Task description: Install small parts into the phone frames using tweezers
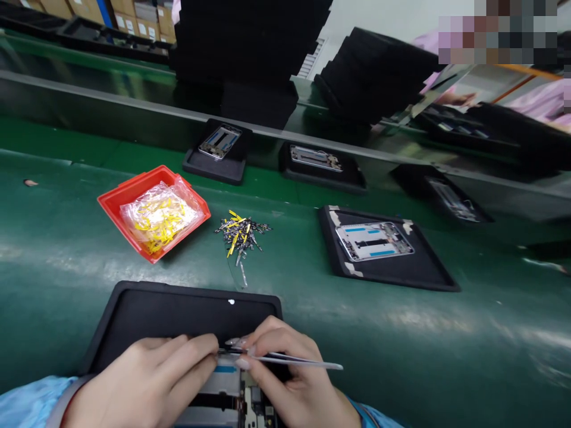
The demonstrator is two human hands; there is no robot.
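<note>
My right hand point(294, 374) pinches metal tweezers point(303, 361), whose tips point left toward my left fingertips. My left hand point(151, 377) is closed in a pinch at the tweezer tips, on something too small to make out. Both hands rest over a phone frame point(232, 401) lying on a black tray point(178, 312) at the near edge. A small pile of yellow and silver parts point(241, 233) lies on the green belt point(66, 267) beyond the tray.
A red bin point(129, 193) with a plastic bag of yellow parts point(158, 217) sits left of the pile. Another tray with a phone frame point(375, 241) lies to the right. More trays point(218, 148) line the far rail. A person in pink sits far right.
</note>
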